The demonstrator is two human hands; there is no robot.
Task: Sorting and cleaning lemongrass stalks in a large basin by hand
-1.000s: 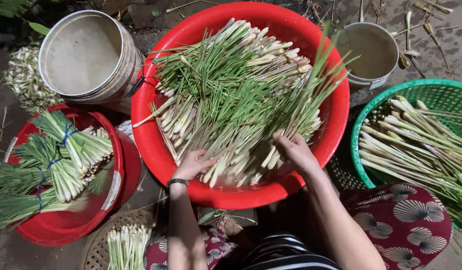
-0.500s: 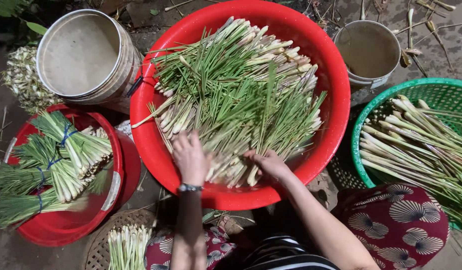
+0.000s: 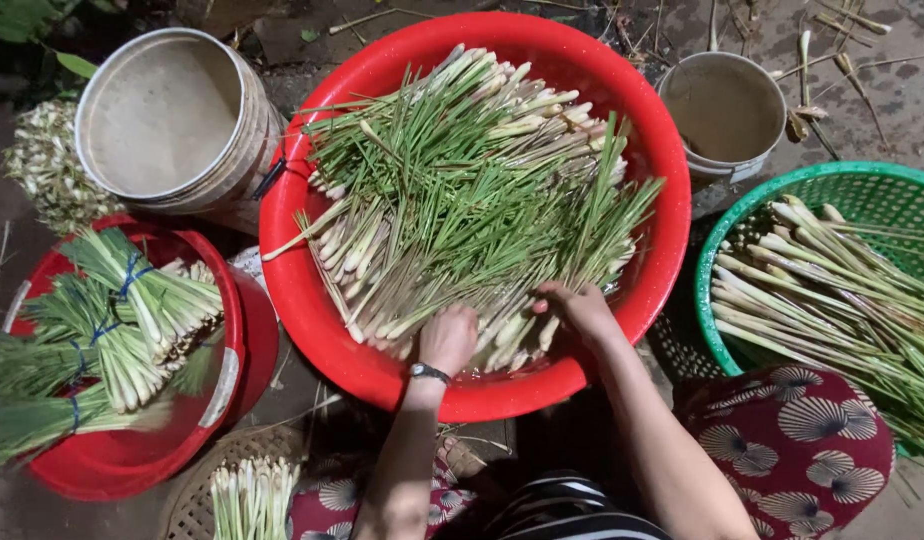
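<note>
No packages, signs or screens show here. The one thing close to a label is a pale, whitish rectangular patch (image 3: pixel 222 385) on the rim of the smaller red plastic tub (image 3: pixel 132 465) at lower left, lying along the rim's right side just beside the bundled green stalks; any marking on it cannot be made out. A similar pale strip (image 3: pixel 18 305) sits on that tub's left rim, too small to tell more.
</note>
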